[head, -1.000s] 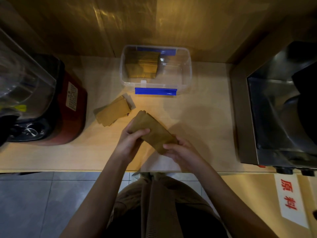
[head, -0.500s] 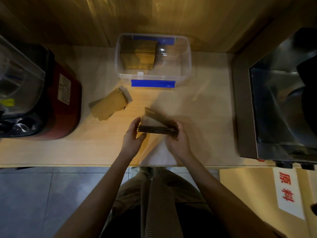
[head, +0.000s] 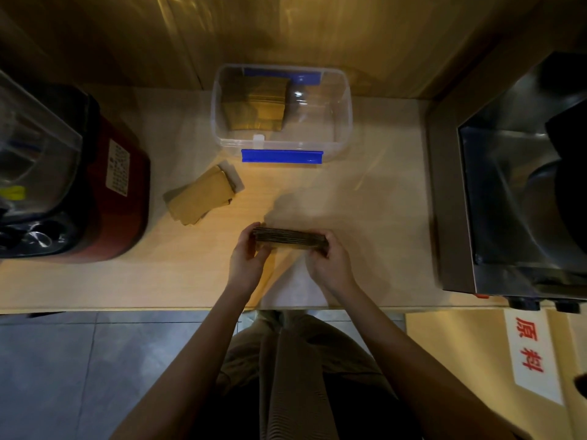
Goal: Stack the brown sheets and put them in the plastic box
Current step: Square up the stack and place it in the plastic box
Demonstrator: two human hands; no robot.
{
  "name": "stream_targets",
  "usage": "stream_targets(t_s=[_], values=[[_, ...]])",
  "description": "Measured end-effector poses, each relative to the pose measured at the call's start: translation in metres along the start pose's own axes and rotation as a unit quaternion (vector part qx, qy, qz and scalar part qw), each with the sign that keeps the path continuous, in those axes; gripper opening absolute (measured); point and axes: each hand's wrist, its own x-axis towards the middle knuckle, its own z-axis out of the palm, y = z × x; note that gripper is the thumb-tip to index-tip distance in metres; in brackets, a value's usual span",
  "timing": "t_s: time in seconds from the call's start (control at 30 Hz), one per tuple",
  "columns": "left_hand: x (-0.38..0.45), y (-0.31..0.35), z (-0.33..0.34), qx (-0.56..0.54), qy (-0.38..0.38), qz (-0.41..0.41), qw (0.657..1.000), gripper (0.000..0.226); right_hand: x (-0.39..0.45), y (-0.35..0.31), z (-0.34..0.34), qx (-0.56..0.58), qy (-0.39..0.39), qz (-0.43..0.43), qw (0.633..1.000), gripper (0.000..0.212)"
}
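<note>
A bundle of brown sheets (head: 290, 239) stands on edge on the wooden counter, squared up between my hands. My left hand (head: 246, 260) grips its left end and my right hand (head: 330, 262) grips its right end. A second loose pile of brown sheets (head: 201, 198) lies flat to the left, fanned slightly. The clear plastic box (head: 344, 122) with blue clips sits at the back of the counter and holds another stack of brown sheets (head: 255, 104) in its left half.
A red appliance with a clear lid (head: 104, 192) fills the left end of the counter. A steel machine (head: 514, 185) stands on the right. The counter's front edge (head: 127, 308) runs just below my wrists, with tiled floor beneath.
The bundle went from lying flat and angled in my hands to standing on edge, level and squared. Both hands have shifted to its ends.
</note>
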Motion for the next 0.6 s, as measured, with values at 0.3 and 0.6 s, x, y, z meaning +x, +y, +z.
stream_targets(t_s=[0.3,0.6], values=[[-0.002,0.003,0.003,0.027,0.027,0.020,0.999,0.055,-0.011,-0.003,0.011,0.083,0.015,-0.006,0.996,0.048],[-0.004,0.001,0.011,0.057,0.071,0.019,0.996,0.049,-0.014,0.001,0.017,0.002,0.021,-0.036,0.999,0.055]])
